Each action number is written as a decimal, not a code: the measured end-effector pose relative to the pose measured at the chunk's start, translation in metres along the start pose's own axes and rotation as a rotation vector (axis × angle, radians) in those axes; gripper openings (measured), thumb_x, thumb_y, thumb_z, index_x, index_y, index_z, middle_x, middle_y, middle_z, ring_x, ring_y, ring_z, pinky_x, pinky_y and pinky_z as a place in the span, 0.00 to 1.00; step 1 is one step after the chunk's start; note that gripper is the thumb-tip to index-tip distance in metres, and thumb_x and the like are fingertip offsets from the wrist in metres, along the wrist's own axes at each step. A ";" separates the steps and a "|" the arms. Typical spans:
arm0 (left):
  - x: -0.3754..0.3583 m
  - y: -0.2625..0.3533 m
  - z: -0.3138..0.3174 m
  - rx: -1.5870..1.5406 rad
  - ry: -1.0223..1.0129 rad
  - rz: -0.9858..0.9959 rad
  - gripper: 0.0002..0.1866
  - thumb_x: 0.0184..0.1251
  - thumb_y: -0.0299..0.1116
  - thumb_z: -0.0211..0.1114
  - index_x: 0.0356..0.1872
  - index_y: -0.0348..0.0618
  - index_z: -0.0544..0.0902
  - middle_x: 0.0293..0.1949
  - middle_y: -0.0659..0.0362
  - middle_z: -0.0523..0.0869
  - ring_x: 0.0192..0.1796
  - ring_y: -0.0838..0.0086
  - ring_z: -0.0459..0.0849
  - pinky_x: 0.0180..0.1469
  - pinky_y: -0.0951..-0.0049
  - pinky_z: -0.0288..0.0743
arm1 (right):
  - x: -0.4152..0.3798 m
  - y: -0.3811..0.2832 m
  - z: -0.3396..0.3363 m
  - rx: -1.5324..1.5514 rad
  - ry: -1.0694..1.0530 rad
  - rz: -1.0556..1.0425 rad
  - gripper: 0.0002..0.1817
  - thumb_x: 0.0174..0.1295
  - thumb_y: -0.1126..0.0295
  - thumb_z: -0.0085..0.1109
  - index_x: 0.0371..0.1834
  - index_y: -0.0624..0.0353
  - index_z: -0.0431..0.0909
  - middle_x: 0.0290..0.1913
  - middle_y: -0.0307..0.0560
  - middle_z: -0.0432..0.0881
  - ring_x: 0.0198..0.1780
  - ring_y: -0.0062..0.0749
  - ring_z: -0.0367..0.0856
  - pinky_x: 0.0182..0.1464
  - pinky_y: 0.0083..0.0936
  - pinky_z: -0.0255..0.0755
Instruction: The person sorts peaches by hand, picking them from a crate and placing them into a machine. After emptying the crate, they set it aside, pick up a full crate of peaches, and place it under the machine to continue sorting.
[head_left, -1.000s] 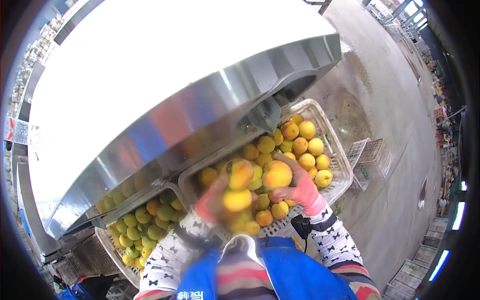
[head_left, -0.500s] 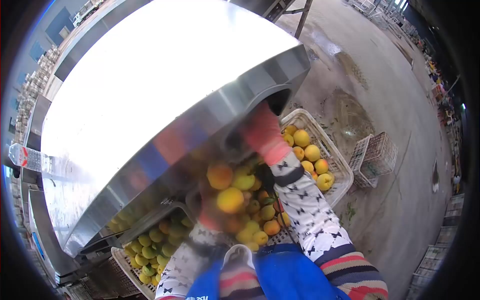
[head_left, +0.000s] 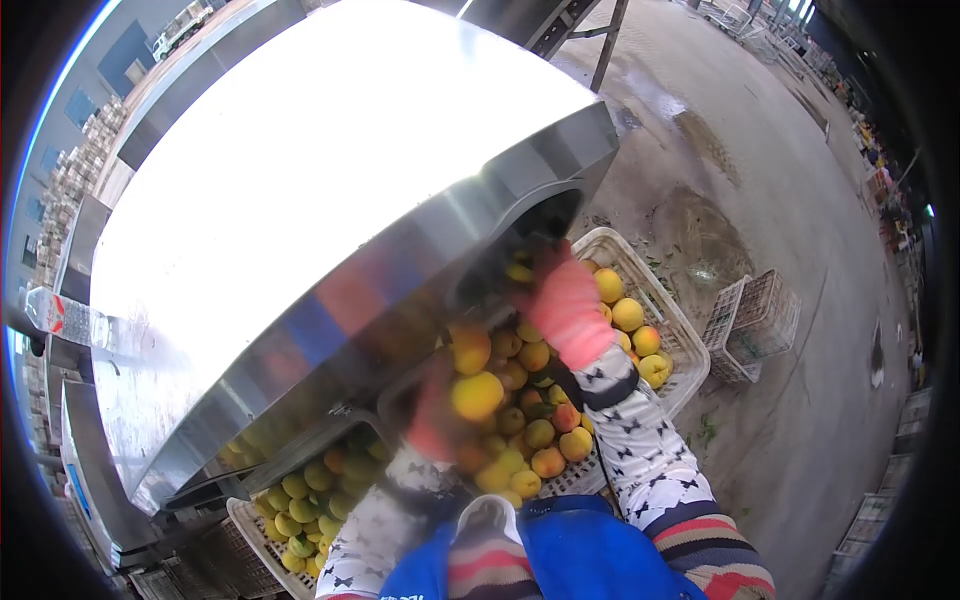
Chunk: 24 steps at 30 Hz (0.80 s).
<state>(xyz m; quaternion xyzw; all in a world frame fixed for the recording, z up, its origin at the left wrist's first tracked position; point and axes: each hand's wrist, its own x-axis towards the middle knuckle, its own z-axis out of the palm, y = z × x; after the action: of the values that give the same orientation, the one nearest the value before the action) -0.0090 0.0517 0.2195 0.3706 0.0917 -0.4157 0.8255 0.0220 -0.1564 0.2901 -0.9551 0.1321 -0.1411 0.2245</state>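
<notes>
Yellow-orange peaches [head_left: 478, 394] in white crate [head_left: 668, 318]; pink gloves on right hand [head_left: 566, 308] and left hand [head_left: 432, 418]; white, black-patterned sleeves [head_left: 648, 448]; blue apron [head_left: 590, 556]; silver machine [head_left: 300, 190].

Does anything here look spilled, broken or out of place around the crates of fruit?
Nothing looks spilled or broken. The fruit sits inside the white crate and the second crate below the metal chute. The only untidy bits are wet patches and leaf scraps on the concrete floor, and empty crates standing loosely aside.

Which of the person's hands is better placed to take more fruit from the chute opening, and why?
Probably the right hand: it reaches up at the dark chute opening above the white crate. The left hand sits lower, blurred, by a yellow peach.
</notes>
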 end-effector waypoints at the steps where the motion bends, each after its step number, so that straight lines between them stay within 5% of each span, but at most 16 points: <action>1: -0.004 -0.001 0.009 -0.044 0.028 0.039 0.40 0.71 0.67 0.51 0.64 0.38 0.72 0.55 0.50 0.83 0.47 0.62 0.87 0.49 0.65 0.84 | 0.018 -0.004 0.018 -0.072 0.027 0.003 0.26 0.53 0.56 0.71 0.48 0.63 0.78 0.44 0.58 0.81 0.46 0.51 0.81 0.45 0.40 0.78; 4: -0.014 0.005 0.028 0.031 0.079 0.022 0.21 0.76 0.46 0.58 0.62 0.45 0.75 0.53 0.58 0.83 0.50 0.72 0.84 0.52 0.68 0.79 | 0.035 -0.004 0.059 -0.085 0.163 -0.048 0.26 0.54 0.50 0.70 0.43 0.62 0.80 0.44 0.59 0.81 0.47 0.50 0.81 0.46 0.40 0.77; 6: -0.010 0.002 0.019 0.168 0.063 0.168 0.22 0.76 0.45 0.58 0.64 0.44 0.75 0.56 0.57 0.82 0.52 0.72 0.83 0.54 0.68 0.79 | 0.039 -0.001 0.041 0.173 0.374 -0.180 0.24 0.53 0.53 0.72 0.42 0.61 0.80 0.42 0.59 0.81 0.46 0.51 0.80 0.47 0.39 0.77; 10: 0.007 -0.004 -0.022 0.509 -0.052 0.303 0.22 0.77 0.38 0.56 0.66 0.40 0.72 0.59 0.55 0.80 0.55 0.72 0.82 0.57 0.69 0.78 | -0.034 -0.007 -0.013 0.929 -0.260 -0.163 0.39 0.49 0.59 0.78 0.65 0.58 0.74 0.59 0.52 0.78 0.57 0.41 0.78 0.59 0.31 0.74; 12: 0.004 0.003 -0.012 0.951 -0.066 0.531 0.21 0.78 0.36 0.54 0.67 0.39 0.71 0.59 0.54 0.79 0.55 0.71 0.82 0.57 0.70 0.78 | -0.049 0.003 -0.006 0.908 -0.441 -0.169 0.44 0.49 0.58 0.78 0.70 0.56 0.70 0.64 0.50 0.75 0.61 0.37 0.76 0.63 0.31 0.71; 14: 0.003 0.011 0.007 0.974 -0.150 0.551 0.21 0.78 0.34 0.52 0.67 0.38 0.71 0.59 0.53 0.79 0.55 0.70 0.82 0.56 0.71 0.78 | -0.052 0.009 -0.011 0.931 -0.517 -0.136 0.45 0.49 0.59 0.78 0.72 0.56 0.68 0.66 0.50 0.74 0.63 0.36 0.74 0.65 0.31 0.69; 16: 0.000 0.016 0.021 0.570 -0.248 0.352 0.20 0.77 0.32 0.51 0.66 0.38 0.71 0.58 0.52 0.79 0.54 0.69 0.83 0.54 0.70 0.79 | -0.051 0.012 -0.022 1.014 -0.499 -0.064 0.44 0.49 0.61 0.77 0.72 0.56 0.69 0.65 0.51 0.74 0.64 0.36 0.74 0.65 0.31 0.69; 17: -0.003 0.019 0.028 0.420 -0.260 0.290 0.20 0.77 0.31 0.51 0.66 0.38 0.71 0.57 0.51 0.80 0.53 0.69 0.83 0.53 0.70 0.80 | -0.048 0.016 -0.024 0.893 -0.410 -0.268 0.43 0.48 0.61 0.77 0.68 0.64 0.70 0.58 0.52 0.79 0.58 0.37 0.78 0.64 0.32 0.69; 20: -0.007 0.024 0.039 0.306 -0.171 0.324 0.20 0.70 0.28 0.58 0.61 0.37 0.74 0.53 0.52 0.82 0.50 0.68 0.84 0.51 0.68 0.81 | -0.046 0.011 -0.036 0.660 -0.267 -0.162 0.33 0.49 0.66 0.76 0.59 0.64 0.76 0.51 0.50 0.80 0.58 0.40 0.78 0.59 0.33 0.72; 21: -0.003 0.026 0.036 0.287 -0.162 0.332 0.23 0.64 0.26 0.66 0.60 0.37 0.75 0.51 0.53 0.83 0.49 0.68 0.85 0.51 0.68 0.82 | -0.039 0.003 -0.023 0.490 0.062 -0.197 0.27 0.52 0.59 0.74 0.51 0.65 0.78 0.46 0.53 0.81 0.53 0.47 0.79 0.55 0.36 0.74; 24: -0.007 0.023 0.052 0.562 0.091 0.536 0.21 0.57 0.26 0.76 0.51 0.38 0.80 0.43 0.55 0.87 0.42 0.70 0.88 0.43 0.68 0.83 | -0.001 0.003 0.019 -0.088 0.208 -0.233 0.28 0.55 0.51 0.70 0.47 0.64 0.79 0.46 0.56 0.81 0.49 0.53 0.81 0.51 0.40 0.76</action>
<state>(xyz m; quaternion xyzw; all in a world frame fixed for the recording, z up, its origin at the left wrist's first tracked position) -0.0047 0.0294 0.2715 0.6110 -0.0892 -0.1772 0.7664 0.0265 -0.1515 0.2716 -0.9532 0.0489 -0.2583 0.1495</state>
